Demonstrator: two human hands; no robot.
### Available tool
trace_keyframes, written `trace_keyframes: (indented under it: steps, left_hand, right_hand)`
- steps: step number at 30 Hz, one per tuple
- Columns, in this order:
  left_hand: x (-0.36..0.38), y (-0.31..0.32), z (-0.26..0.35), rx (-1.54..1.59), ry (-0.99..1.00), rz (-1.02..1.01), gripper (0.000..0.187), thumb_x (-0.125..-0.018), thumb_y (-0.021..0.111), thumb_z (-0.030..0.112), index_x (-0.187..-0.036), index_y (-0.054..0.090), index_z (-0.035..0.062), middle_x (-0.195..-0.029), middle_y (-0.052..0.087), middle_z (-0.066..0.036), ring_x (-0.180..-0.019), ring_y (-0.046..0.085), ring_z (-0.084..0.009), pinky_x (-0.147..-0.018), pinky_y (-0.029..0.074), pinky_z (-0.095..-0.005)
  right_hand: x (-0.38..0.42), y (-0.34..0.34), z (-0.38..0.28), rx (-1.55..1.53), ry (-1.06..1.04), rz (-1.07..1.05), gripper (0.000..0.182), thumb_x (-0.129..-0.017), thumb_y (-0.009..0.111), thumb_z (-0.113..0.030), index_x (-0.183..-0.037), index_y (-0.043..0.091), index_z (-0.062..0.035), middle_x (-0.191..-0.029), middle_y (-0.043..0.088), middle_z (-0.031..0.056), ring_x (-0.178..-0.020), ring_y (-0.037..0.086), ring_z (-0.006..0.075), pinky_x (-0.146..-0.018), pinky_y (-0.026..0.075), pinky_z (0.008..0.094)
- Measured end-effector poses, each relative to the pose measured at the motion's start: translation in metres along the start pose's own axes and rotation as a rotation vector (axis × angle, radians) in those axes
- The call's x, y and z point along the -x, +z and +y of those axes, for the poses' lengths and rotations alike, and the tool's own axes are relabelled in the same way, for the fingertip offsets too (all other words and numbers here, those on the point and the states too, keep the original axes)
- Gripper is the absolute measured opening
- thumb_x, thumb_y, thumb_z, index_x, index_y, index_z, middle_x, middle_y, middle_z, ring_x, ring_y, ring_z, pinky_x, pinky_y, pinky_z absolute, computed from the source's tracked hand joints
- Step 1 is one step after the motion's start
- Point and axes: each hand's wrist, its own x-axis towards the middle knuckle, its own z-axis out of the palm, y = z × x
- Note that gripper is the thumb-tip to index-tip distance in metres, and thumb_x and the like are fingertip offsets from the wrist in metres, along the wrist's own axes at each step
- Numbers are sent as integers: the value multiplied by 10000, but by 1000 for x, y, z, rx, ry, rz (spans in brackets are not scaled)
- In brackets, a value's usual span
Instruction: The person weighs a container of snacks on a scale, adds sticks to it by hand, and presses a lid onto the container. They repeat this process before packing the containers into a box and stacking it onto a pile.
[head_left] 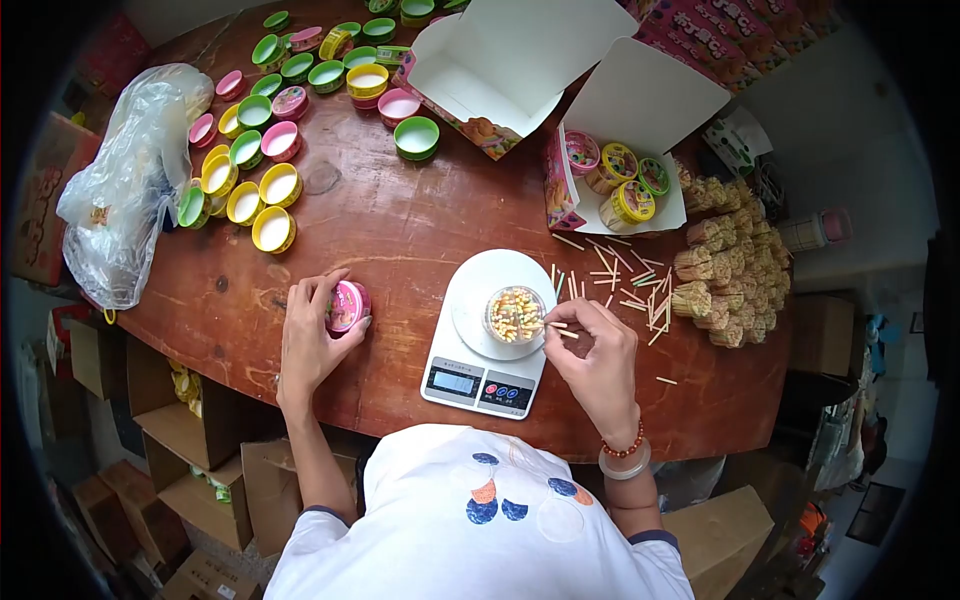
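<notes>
My left hand [315, 335] is closed around the sides of a small round pink tub [347, 306] on the table. A white digital kitchen scale [462, 345] lies in front of me. On its round plate stands a clear cup [515, 315] filled with thin pale sticks, seen end-on. My right hand [597, 352] is at the cup's right side, thumb and fingers pinched on a few thin sticks [566, 333]. More loose sticks [650, 290], pale, pink and green, are scattered to the right of the scale. The digits on the scale's display are too small to read.
Bundled sticks [735, 270] are heaped at the right. An open carton [625, 110] holds several lidded tubs; another open carton [500, 80] stands beside it. Several green, yellow and pink tubs [273, 230] spread over the back left, near a plastic bag [135, 180].
</notes>
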Motion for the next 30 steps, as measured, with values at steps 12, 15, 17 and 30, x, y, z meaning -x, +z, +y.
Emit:
trace_keyframes:
  steps: [12, 15, 17, 30]
  left_hand:
    - [1, 0, -5, 45, 0, 27, 675, -738, 831, 170, -1363, 594, 74, -1170, 597, -166, -1122, 559, -350, -1008, 474, -449]
    - [2, 0, -7, 60, 0, 28, 674, -737, 831, 171, -1361, 595, 72, -1163, 601, -168, -1116, 558, -350, -1004, 475, -448]
    - [2, 1, -8, 57, -2, 30, 676, -735, 830, 170, -1362, 594, 73, -1161, 600, -169, -1110, 558, -350, -1000, 477, -449]
    - [9, -7, -9, 20, -6, 51, 670, -771, 804, 174, -1390, 573, 62, -1187, 586, -167, -1135, 560, -347, -1010, 464, -446]
  right_hand:
    - [-4, 3, -9, 54, 81, -179, 115, -840, 723, 31, -954, 705, 32, -892, 688, 72, -724, 673, 118, -653, 542, 244]
    - [0, -1, -7, 31, 15, -108, 169, -845, 726, 40, -1013, 703, 34, -940, 675, 72, -751, 670, 113, -679, 535, 236]
    - [2, -4, -5, 0, 34, -73, 209, -858, 713, 55, -1066, 696, 37, -989, 669, 75, -811, 671, 108, -709, 541, 238]
    - [14, 5, 40, 19, 3, -6, 716, -745, 869, -61, -1374, 529, -11, -1330, 598, 154, -1245, 595, 276, -1085, 473, 394]
